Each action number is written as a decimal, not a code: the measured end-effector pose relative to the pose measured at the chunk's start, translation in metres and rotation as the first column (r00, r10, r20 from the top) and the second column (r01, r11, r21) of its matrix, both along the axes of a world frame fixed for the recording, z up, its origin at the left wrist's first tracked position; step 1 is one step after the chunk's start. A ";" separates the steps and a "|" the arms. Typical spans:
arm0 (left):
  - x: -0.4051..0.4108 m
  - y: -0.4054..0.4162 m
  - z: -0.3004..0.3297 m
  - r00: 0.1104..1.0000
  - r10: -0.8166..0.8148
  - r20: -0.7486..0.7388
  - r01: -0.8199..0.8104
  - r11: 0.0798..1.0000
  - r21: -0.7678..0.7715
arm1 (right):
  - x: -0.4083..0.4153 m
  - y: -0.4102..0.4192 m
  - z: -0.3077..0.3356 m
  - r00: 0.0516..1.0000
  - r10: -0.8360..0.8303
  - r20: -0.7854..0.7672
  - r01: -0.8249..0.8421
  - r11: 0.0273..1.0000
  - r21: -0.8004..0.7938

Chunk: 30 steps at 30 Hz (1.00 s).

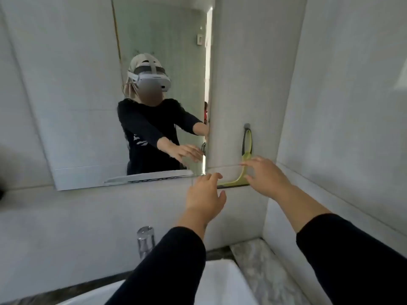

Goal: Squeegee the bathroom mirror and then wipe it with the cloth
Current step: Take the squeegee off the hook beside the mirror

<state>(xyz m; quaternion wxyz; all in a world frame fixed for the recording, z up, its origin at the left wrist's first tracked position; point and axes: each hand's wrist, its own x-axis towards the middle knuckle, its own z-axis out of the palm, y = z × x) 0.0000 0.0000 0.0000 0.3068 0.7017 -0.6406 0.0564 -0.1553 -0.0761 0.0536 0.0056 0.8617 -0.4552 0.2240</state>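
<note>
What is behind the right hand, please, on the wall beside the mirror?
A green squeegee hangs from a wall hook, blade at the bottom. The right hand covers the blade's right end and part of the neck.

Open wall around hanging squeegee.

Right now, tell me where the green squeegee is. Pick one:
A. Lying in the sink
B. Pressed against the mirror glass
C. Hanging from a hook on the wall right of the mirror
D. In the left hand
C: the squeegee hangs by its handle loop from a wall hook right of the mirror; both hands, left hand and right hand, are open and hold nothing.
</note>
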 end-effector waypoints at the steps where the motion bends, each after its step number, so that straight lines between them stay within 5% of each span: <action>1: -0.009 -0.011 -0.003 1.000 0.006 -0.025 -0.007 1.000 -0.005 | -0.002 -0.012 0.001 0.999 0.009 0.035 -0.009 1.000 0.000; 12: -0.063 -0.125 -0.047 0.968 0.049 -0.246 -0.090 0.983 -0.159 | 0.029 -0.104 -0.004 0.821 0.011 0.571 0.008 0.999 -0.032; 19: -0.079 -0.136 -0.045 0.927 0.092 -0.364 -0.197 0.945 -0.261 | 0.037 -0.109 -0.005 0.747 0.047 0.663 0.009 0.997 -0.082; 30: -0.083 -0.072 -0.012 0.949 0.160 -0.273 -0.255 0.898 -0.358 | 0.017 -0.047 0.036 0.722 -0.003 0.692 0.004 1.000 0.000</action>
